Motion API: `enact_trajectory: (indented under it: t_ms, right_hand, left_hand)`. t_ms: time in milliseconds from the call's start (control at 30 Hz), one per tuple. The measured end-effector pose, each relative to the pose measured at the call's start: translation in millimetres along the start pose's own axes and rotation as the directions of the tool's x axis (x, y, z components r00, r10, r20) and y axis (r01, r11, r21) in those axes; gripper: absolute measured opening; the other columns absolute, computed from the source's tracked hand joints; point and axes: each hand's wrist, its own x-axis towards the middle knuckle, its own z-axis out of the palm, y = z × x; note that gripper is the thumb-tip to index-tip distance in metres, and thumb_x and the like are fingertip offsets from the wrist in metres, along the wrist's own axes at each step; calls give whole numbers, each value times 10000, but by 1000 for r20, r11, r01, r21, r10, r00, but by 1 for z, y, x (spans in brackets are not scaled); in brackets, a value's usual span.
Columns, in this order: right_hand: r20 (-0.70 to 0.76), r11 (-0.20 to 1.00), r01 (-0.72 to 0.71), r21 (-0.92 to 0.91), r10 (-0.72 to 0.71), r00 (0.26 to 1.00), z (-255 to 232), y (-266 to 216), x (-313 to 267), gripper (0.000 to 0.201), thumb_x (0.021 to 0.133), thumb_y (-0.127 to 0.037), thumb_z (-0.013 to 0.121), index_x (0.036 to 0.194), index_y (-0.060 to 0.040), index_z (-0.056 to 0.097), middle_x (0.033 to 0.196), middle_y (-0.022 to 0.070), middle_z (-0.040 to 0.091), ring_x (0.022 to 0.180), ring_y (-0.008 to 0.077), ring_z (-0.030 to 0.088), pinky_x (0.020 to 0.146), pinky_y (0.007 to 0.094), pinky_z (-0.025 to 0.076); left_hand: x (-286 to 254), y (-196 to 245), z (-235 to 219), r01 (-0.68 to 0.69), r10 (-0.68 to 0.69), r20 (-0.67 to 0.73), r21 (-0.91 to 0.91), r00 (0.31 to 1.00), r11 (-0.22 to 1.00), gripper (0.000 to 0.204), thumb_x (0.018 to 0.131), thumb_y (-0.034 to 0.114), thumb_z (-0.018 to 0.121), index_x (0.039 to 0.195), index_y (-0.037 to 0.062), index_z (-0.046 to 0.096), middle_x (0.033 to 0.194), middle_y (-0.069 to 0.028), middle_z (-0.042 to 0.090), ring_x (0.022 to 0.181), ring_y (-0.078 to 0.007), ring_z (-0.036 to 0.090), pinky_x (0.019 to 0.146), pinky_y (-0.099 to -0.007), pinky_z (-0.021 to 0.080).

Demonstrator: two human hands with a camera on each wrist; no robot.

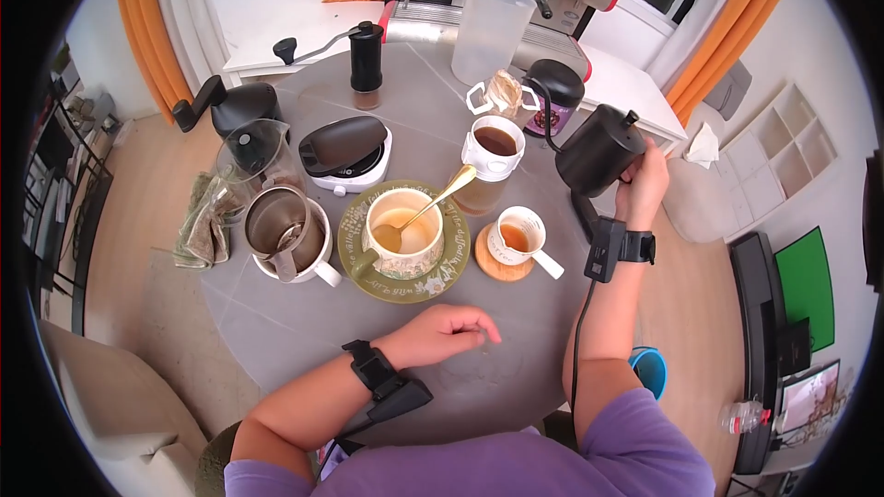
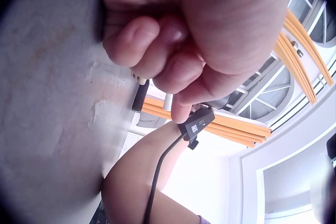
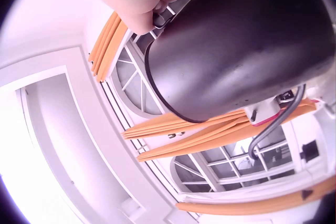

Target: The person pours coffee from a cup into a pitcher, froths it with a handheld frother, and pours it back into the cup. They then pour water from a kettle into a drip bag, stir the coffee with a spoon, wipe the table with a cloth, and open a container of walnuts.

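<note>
My right hand [image 1: 643,182] grips the handle of a black gooseneck kettle [image 1: 597,155], held tilted at the table's right side. In the right wrist view the kettle body [image 3: 236,50] fills the upper right, its thin spout [image 3: 286,116] curving below. In the head view the spout end overlaps a drip coffee bag [image 1: 504,92] with white paper ears. Just below the bag is a white cup [image 1: 495,161] of dark coffee. My left hand [image 1: 437,336] lies at the table's near side, fingers loosely curled around nothing; the left wrist view shows these fingers [image 2: 178,71] close up.
A patterned mug [image 1: 405,253] with a gold spoon [image 1: 447,195] stands on a green plate [image 1: 364,274]. Beside it, a small handled cup [image 1: 516,235] sits on a wooden coaster [image 1: 497,265]. Grinders [image 1: 366,55], a scale [image 1: 345,152] and a plastic pitcher [image 1: 493,32] stand farther back.
</note>
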Motion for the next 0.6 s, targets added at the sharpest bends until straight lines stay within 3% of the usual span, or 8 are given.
enact_trajectory:
  t_ms: [100, 233, 567, 600]
  right_hand:
    - [63, 999, -1, -51, 4, 998, -12, 16, -3, 256, 882, -206, 509, 658, -113, 429, 515, -50, 325, 438, 59, 290, 426, 229, 241]
    - [2, 981, -28, -194, 29, 1000, -24, 32, -20, 332, 883, -231, 520, 593, -113, 409, 495, -37, 349, 438, 60, 322, 433, 219, 282]
    - [117, 967, -127, -219, 156, 981, -44, 64, -40, 318, 901, -245, 482, 630, -101, 400, 536, -22, 361, 487, 80, 365, 501, 239, 340]
    - [110, 967, -145, -209, 170, 979, -43, 64, -42, 314, 900, -241, 480, 631, -102, 400, 541, -25, 362, 496, 79, 365, 510, 237, 341]
  left_hand:
    - [0, -1, -1, 21, -21, 14, 1, 1000, 1000, 164, 841, 65, 492, 966, 76, 597, 765, 56, 522, 662, -16, 417, 609, -190, 365]
    - [0, -2, 0, 20, -20, 23, 2, 1000, 1000, 163, 838, 64, 494, 960, 80, 601, 706, 65, 488, 628, -13, 392, 578, -186, 350]
    - [1, -2, -1, 26, -26, 30, -1, 999, 1000, 163, 836, 62, 494, 958, 79, 600, 693, 68, 480, 615, -11, 387, 564, -187, 343]
    - [1, -2, -1, 3, -3, 32, 14, 999, 1000, 165, 848, 65, 488, 974, 79, 592, 669, 81, 437, 588, -5, 352, 535, -179, 308]
